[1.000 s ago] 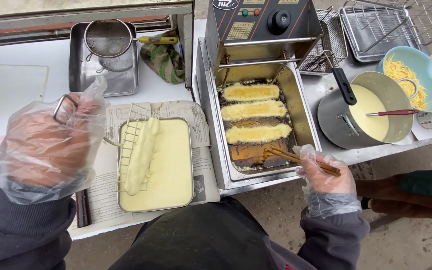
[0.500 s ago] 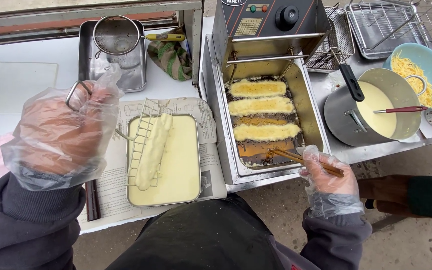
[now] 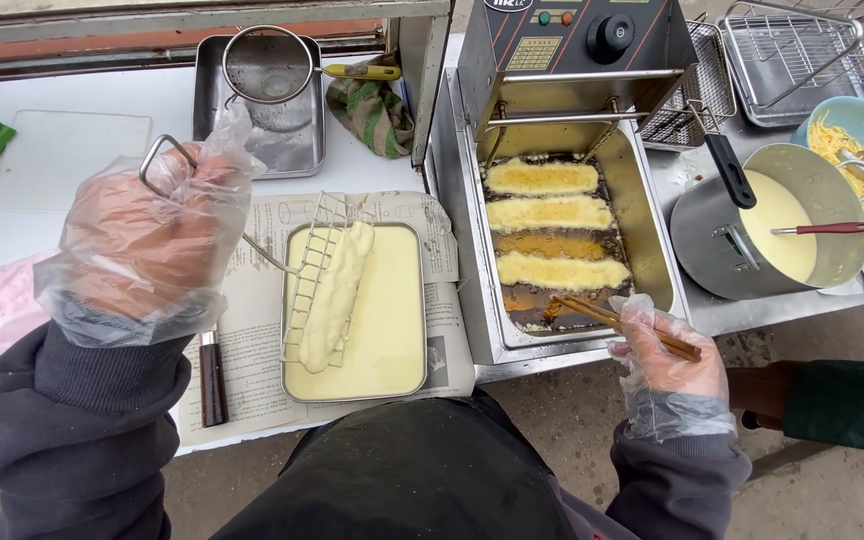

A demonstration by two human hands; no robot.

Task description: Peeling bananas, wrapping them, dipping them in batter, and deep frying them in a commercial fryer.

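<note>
My left hand (image 3: pixel 147 235), in a loose clear plastic glove, grips the wire handle of a wire rack (image 3: pixel 314 262). The rack is tilted over a metal tray of pale batter (image 3: pixel 392 320) and carries one long battered piece (image 3: pixel 337 295). My right hand (image 3: pixel 667 355), also gloved, holds wooden chopsticks (image 3: pixel 612 318) whose tips reach over the near end of an electric fryer (image 3: pixel 467 250). Three pale battered pieces (image 3: pixel 549 213) float in the oil, with browner ones between them and near the chopstick tips.
Right of the fryer stand a pot of batter (image 3: pixel 712 240) with a red-handled utensil, a blue bowl of shredded yellow food (image 3: pixel 852 130) and a wire draining rack (image 3: pixel 782 50). Behind the tray lie a strainer (image 3: pixel 267 65) and a cloth (image 3: pixel 377 110). A dark-handled knife (image 3: pixel 212 380) lies on newspaper. Another person's sleeve (image 3: pixel 842 400) is at right.
My left hand has drifted slightly right and up while still holding the rack's handle. My right hand keeps the chopsticks at the fryer's near end.
</note>
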